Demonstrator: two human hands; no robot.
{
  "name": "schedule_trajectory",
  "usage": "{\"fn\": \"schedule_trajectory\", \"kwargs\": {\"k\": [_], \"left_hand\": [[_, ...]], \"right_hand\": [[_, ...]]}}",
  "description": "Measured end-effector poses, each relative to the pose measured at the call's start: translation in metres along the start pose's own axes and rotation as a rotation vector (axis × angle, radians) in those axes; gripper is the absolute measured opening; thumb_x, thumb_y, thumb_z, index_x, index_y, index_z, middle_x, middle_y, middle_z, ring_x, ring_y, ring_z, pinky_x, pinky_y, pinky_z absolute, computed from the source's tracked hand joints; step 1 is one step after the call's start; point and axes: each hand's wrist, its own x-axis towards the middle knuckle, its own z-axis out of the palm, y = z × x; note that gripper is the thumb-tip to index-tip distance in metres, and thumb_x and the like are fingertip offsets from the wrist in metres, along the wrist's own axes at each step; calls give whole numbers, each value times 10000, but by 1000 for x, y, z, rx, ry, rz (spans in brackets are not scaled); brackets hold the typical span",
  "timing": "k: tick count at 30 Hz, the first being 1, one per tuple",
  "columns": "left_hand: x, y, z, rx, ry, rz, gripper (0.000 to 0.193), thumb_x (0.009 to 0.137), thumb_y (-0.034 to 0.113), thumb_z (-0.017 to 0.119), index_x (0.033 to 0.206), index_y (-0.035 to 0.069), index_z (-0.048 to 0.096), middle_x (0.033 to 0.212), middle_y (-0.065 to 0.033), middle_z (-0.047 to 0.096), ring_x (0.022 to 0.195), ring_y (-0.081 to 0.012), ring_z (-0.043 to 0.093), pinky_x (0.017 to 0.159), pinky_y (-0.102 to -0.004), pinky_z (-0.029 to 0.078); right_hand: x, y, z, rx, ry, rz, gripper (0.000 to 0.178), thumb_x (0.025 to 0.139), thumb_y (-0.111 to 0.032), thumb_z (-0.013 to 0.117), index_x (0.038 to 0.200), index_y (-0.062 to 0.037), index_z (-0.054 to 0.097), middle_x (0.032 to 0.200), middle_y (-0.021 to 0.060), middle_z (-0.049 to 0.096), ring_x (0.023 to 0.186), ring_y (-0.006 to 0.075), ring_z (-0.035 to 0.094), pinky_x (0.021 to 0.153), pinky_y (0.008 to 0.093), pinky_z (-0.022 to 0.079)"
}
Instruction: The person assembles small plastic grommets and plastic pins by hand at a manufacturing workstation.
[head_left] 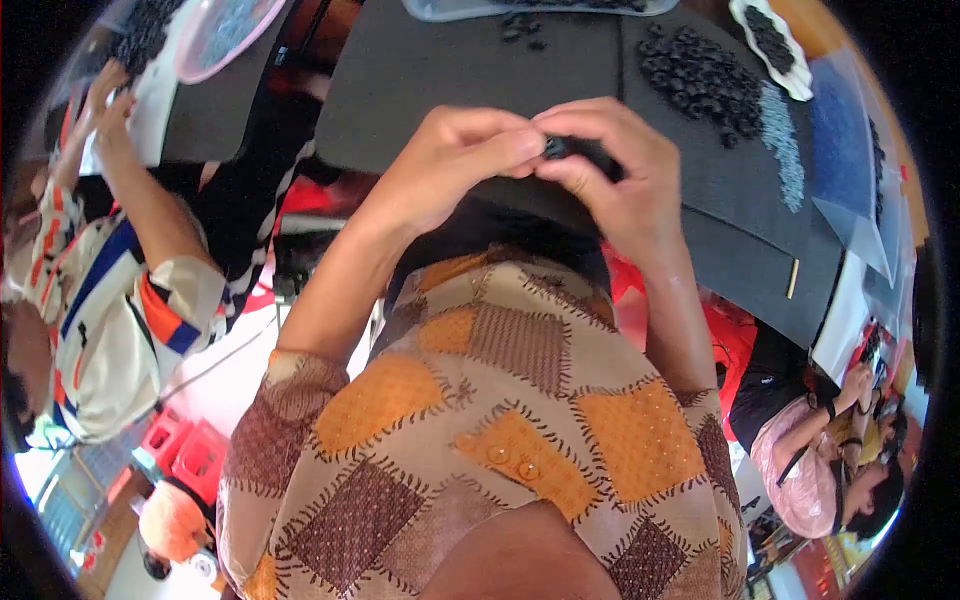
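Observation:
Over the near edge of the dark table mat (440,60), my two hands meet in front of me. My right hand (630,165) pinches a small black part (556,148) between thumb and forefinger. Against its left side press the thumb and fingertips of my left hand (460,160); whether they hold a second small piece is hidden. A large pile of small black parts (700,80) lies to the right of my hands. Beside that pile runs a strip of small light-blue pieces (782,145).
A clear tray (540,10) with black parts stands at the far edge. At the far right are a white dish (790,75) and a translucent bluish bin (850,160). A thin yellowish stick (793,278) lies on the mat. Co-workers sit left and right; one's hand (112,105) works near a pink-rimmed basin (225,40).

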Motion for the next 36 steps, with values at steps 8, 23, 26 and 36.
{"fn": "schedule_trajectory", "kwargs": {"k": [8,23,26,36], "left_hand": [[6,1,7,107,-68,-87,269,922,209,654,1011,-41,700,877,-43,683,810,-101,604,771,-254,480],[25,6,29,327,-81,19,301,942,156,635,1203,6,633,1095,-100,689,902,-113,621,800,-257,496],[23,2,28,335,-28,65,265,950,138,619,1179,7,648,1092,-91,690,893,-111,622,794,-252,494],[49,5,37,718,60,364,143,930,77,600,930,-26,699,940,-122,717,868,-192,674,799,-288,511]], "right_hand": [[-16,0,-14,154,7,131,257,727,-102,787,954,-48,679,932,94,673,843,251,658,743,328,522],[-15,51,-386,-1255,631,255,579,842,-390,682,1334,-124,531,1309,111,535,1209,285,488,1046,367,357],[-24,56,-353,-1289,778,51,327,851,-154,699,1169,-82,675,1149,108,668,1065,266,633,921,334,494],[-82,61,-142,-695,384,97,159,794,10,677,942,-48,678,890,110,663,800,301,652,712,381,524]]}}
